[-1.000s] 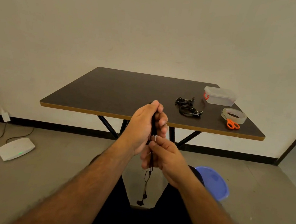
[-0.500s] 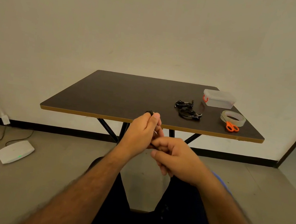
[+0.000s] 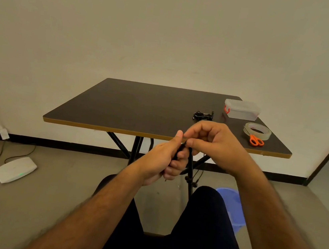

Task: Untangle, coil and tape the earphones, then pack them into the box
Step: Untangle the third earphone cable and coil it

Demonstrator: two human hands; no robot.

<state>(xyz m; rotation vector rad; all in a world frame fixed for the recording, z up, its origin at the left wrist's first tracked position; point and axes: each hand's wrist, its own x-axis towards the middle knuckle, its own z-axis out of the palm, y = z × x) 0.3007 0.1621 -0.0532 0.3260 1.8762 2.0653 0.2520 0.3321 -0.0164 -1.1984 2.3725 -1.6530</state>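
A person's left hand is gripping black earphones while the right hand is pinching their cord before the table; the lidded clear box, contents unclear, is sitting beside tape.

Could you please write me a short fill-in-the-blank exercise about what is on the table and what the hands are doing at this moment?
1. The scissors on the table have ____ handles.
2. The roll of clear tape lies between the scissors and the lidded plastic ____.
3. The left hand and right hand both hold a black ____ in front of the table edge.
4. A second black bundle lies on the ____.

Missing words: orange; box; earphone cable; table
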